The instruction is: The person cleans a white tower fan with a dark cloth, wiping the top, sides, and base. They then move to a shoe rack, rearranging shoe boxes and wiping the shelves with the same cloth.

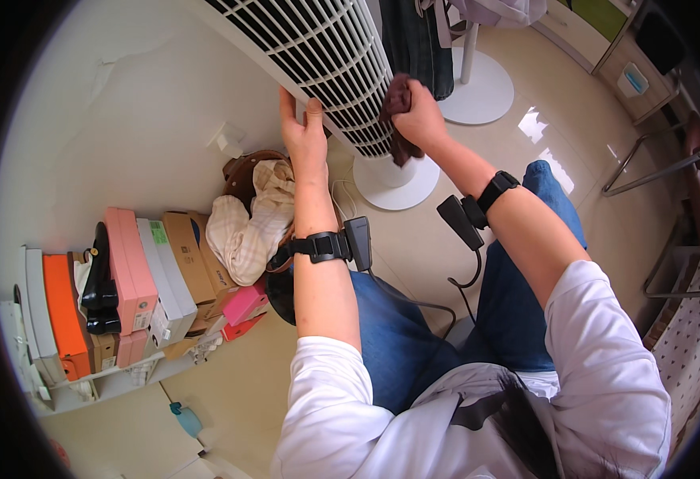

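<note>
A tall white tower fan (342, 76) with a dark slatted grille stands in front of me on a round white base (395, 185). My left hand (305, 142) is at its left side, thumb on the front edge and fingers reaching behind it, partly hidden by the housing. In my right hand (422, 124) is a crumpled dark maroon cloth (399, 99), closed in the fingers and pressed to the right edge of the grille. Part of the cloth hangs below that hand.
Left, along the wall, stand stacked shoe boxes (130, 271) with black shoes (100, 287) and a brown basket (242, 172) holding plaid fabric (250, 223). A round white stand base (482, 88) is beyond the fan. A folding chair (697, 184) is at right.
</note>
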